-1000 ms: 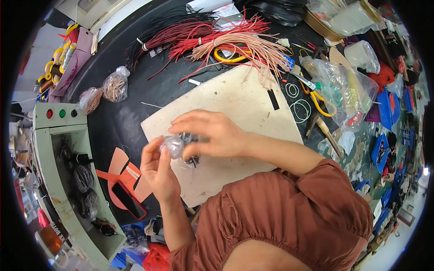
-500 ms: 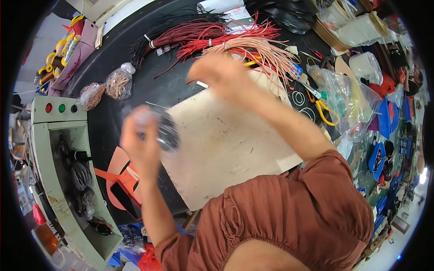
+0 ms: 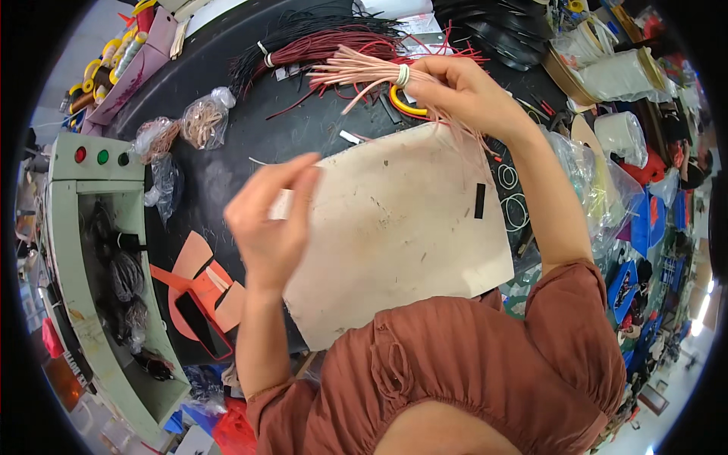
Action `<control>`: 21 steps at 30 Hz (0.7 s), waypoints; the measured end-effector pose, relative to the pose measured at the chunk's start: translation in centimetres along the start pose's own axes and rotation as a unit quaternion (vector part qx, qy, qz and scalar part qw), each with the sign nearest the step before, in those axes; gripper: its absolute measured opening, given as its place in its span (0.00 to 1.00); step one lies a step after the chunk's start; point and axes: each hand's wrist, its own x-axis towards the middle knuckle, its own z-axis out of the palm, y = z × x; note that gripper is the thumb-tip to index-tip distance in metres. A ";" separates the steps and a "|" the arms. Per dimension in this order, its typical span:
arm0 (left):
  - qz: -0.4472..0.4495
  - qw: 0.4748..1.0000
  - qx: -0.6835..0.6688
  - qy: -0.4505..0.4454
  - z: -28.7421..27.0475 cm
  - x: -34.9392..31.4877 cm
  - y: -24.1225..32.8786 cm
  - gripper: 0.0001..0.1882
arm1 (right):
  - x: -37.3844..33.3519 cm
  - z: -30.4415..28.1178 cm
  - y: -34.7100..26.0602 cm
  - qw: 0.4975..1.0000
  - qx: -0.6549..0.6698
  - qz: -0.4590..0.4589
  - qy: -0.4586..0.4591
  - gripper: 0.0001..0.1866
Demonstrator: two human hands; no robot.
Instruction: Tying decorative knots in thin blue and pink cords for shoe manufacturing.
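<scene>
My right hand [image 3: 462, 91] is closed round a bundle of pale pink cords [image 3: 364, 70], gripping it beside the white band that ties it. The cords' cut ends fan out to the left, and the rest hang below my hand over the board's far edge. My left hand [image 3: 273, 220] is held above the left edge of the pale board [image 3: 379, 250], thumb and fingers apart, with nothing seen in it. Behind the pink bundle lie dark red cords [image 3: 334, 51] and black cords [image 3: 303, 30]. A yellow handle loop [image 3: 406, 105] shows under the pink cords.
Small clear bags [image 3: 205, 125] and a bag with dark contents [image 3: 165, 186] lie at the left, near a green metal box [image 3: 68, 227]. A phone [image 3: 203, 326] rests on orange pieces. A black strip [image 3: 479, 201] and pale rings [image 3: 516, 211] are at the right.
The dark-filled bag has left my left hand and lies by the other bags; that hand moved right. My right hand has taken hold of the pink cords and lifted them, swinging their ends left.
</scene>
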 end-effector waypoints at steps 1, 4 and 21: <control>0.021 1.000 -0.015 0.013 0.8 -0.2 1.4 0.07 | -0.7 0.9 -0.6 0.999 -0.006 -0.051 0.000 0.12; 0.067 0.996 -0.009 0.055 2.4 -0.2 3.9 0.07 | -3.1 4.9 -2.1 0.980 -0.117 -0.145 0.064 0.08; -0.019 0.987 0.102 0.126 2.8 0.7 -1.0 0.06 | -9.3 8.6 -2.0 0.988 -0.135 -0.071 0.028 0.08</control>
